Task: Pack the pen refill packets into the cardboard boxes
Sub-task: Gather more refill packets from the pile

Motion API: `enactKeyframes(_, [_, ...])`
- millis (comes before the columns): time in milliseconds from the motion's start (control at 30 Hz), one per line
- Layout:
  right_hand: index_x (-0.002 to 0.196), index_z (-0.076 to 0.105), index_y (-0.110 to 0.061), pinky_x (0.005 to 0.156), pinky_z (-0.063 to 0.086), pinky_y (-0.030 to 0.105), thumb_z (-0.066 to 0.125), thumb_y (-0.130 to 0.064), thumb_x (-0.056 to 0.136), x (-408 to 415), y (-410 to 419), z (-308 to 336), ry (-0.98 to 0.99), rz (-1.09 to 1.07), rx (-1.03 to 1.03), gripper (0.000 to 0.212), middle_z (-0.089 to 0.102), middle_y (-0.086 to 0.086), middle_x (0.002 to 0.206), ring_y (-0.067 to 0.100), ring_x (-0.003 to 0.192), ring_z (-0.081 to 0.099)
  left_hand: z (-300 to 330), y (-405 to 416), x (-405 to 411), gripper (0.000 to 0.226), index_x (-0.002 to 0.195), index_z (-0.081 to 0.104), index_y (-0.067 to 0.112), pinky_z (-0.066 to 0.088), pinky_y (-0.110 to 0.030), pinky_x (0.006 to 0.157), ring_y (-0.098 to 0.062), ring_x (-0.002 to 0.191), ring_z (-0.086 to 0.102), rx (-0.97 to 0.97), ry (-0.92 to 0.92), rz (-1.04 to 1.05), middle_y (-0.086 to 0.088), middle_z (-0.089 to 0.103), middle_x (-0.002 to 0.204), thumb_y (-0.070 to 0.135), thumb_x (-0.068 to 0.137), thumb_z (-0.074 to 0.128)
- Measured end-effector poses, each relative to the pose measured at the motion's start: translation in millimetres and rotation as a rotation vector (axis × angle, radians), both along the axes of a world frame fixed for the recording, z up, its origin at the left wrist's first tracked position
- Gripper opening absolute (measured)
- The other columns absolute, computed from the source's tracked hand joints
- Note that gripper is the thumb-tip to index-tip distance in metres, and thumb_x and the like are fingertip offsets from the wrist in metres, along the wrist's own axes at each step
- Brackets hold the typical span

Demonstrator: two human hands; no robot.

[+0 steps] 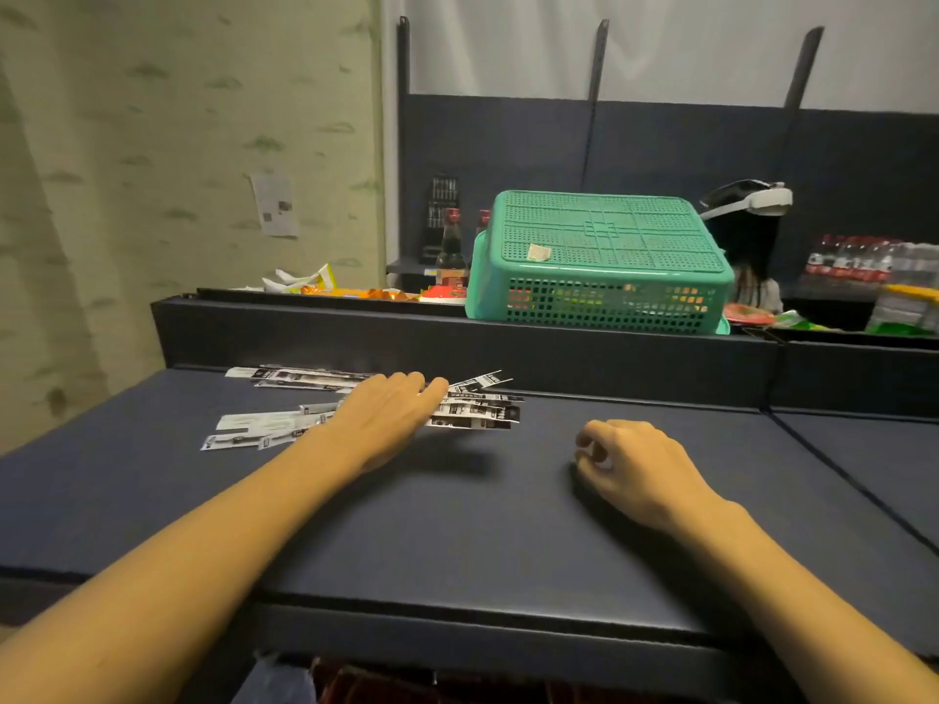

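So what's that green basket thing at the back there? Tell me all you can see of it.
The green basket looks like moulded plastic, turquoise-green, rectangular with rounded corners. It sits upside down on the dark ledge behind the work table, its perforated base facing up and bearing a small pale sticker. The side walls are a grid of small holes, through which orange, red and green items show dimly underneath. A second green rim peeks out at its left, perhaps another basket. Neither hand touches it.

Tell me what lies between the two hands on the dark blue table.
Only bare dark blue table between left hand and right hand, in the head view.
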State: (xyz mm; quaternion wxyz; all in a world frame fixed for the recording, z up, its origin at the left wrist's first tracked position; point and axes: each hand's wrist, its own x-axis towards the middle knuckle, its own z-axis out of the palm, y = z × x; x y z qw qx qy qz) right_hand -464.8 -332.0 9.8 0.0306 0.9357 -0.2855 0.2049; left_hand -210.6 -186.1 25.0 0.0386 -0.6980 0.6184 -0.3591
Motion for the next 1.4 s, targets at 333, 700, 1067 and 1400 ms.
enactKeyframes(333, [0.114, 0.059, -0.02, 0.077, 0.049, 0.035, 0.052, -0.035, 0.094, -91, 19, -7, -0.119, -0.343, 0.001, 0.026, 0.063, 0.0, 0.108, 0.024, 0.102, 0.058, 1, -68, -72, 0.042, 0.09, 0.057, 0.009, 0.027, -0.03, 0.043, -0.03, 0.047, 0.049, -0.086, 0.011, -0.372, -0.008, 0.05, 0.063, -0.004, 0.054, 0.075])
enactKeyframes(700, [0.113, 0.059, -0.02, 0.071, 0.043, 0.03, 0.051, -0.036, 0.095, -233, 5, -2, -0.141, -0.569, -0.002, 0.026, 0.063, 0.0, 0.106, 0.022, 0.098, 0.058, -10, -128, -202, 0.038, 0.087, 0.056, 0.012, 0.032, -0.031, 0.044, -0.031, 0.051, 0.052, -0.051, 0.051, -0.585, -0.006, 0.052, 0.064, -0.001, 0.056, 0.073])
enactKeyframes(1067, [0.113, 0.059, -0.021, 0.078, 0.051, 0.034, 0.051, -0.037, 0.096, -395, -51, 0, -0.126, -0.521, 0.016, 0.025, 0.064, -0.001, 0.105, 0.018, 0.097, 0.058, -15, -188, -354, 0.037, 0.093, 0.059, 0.015, 0.042, -0.036, 0.052, -0.031, 0.062, 0.057, -0.135, 0.213, -0.556, -0.004, 0.061, 0.073, -0.006, 0.063, 0.067])
enactKeyframes(1400, [0.113, 0.059, -0.021, 0.076, 0.049, 0.031, 0.051, -0.036, 0.096, -505, -104, 1, -0.118, -0.568, 0.039, 0.024, 0.064, -0.002, 0.105, 0.017, 0.099, 0.056, -14, -250, -471, 0.037, 0.094, 0.059, 0.014, 0.04, -0.035, 0.057, -0.029, 0.065, 0.055, -0.072, 0.22, -0.571, -0.004, 0.06, 0.075, -0.009, 0.067, 0.064])
